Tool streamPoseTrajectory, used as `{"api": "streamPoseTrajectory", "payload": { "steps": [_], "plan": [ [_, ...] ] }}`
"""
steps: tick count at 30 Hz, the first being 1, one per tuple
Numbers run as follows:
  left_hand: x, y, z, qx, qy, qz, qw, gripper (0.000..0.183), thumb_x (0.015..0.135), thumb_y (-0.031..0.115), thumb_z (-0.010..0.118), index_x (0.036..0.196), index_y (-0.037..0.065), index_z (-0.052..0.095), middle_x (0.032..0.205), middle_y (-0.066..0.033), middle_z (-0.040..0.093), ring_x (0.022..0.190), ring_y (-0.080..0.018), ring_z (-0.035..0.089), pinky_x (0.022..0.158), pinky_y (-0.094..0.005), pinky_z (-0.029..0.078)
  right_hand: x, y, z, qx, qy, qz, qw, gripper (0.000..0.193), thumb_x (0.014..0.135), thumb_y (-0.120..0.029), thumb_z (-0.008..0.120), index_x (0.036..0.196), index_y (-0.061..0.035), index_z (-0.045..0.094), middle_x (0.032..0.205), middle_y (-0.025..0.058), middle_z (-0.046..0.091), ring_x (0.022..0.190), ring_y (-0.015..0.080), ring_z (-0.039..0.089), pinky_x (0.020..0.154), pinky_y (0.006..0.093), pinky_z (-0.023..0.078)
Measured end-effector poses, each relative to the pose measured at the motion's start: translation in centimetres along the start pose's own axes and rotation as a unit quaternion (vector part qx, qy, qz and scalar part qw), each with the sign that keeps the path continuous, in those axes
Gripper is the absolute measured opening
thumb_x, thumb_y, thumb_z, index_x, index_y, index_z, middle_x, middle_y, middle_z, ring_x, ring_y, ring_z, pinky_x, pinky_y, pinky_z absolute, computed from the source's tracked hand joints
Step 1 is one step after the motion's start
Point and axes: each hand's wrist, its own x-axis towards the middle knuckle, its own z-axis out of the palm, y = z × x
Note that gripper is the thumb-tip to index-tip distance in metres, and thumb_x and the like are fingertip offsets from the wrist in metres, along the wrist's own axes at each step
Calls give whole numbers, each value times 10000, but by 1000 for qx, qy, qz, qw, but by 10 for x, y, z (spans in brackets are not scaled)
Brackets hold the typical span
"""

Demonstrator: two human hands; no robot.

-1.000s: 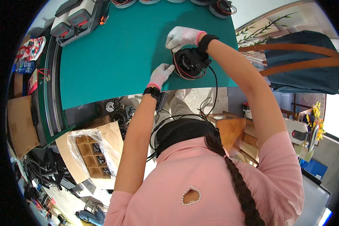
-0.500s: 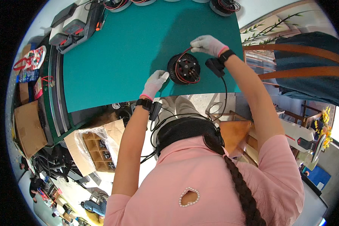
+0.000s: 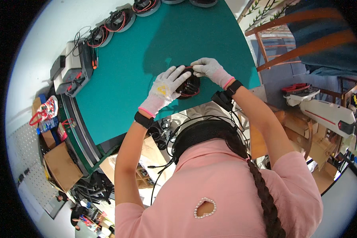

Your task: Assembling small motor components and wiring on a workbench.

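A black wheel [image 3: 191, 85] with a round hub lies on the green mat [image 3: 123, 83], close to the near edge. Red cable [image 3: 192, 95] loops round its hub. Over the wheel's left side reaches my gloved left hand [image 3: 162, 88], fingers stretched across the top and thumb lower down, holding it. At the wheel's far right rim, my gloved right hand [image 3: 211, 69] is closed in a pinch on the red cable, its fingertips near those of the left. Both hands hide much of the wheel.
Several similar wheels with red cables, such as one wheel [image 3: 120, 20], line the far edge. A grey device [image 3: 70, 75] stands at the far left beside an orange-handled tool [image 3: 94, 64]. Wooden chair arms [image 3: 301, 49] stand right of the table; a cardboard box [image 3: 62, 166] is at left.
My left hand has come from beside the wheel to lie over it. My right hand has brought the raised red cable in against the wheel. The whole view has turned somewhat.
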Motion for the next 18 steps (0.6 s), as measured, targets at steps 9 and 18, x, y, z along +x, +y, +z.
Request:
{"api": "streamPoseTrajectory", "payload": {
  "steps": [9,18],
  "plan": [
    [11,1,-3,-12,-61,-4,998,697,573,205,748,1203,127,459,1124,-92,533,1016,-298,521,858,-403,436,-2,-5,7,-100,-14,-10,995,210,786,-80,607,978,-4,645,788,59,631,679,100,588,610,224,496],
    [-4,34,21,-57,6,-313,948,697,587,422,768,1105,58,477,1014,-132,552,952,-317,546,783,-397,460,41,-13,27,-251,-183,-85,947,282,675,-195,672,892,-14,681,859,94,670,777,178,617,747,299,475]
  ]
}}
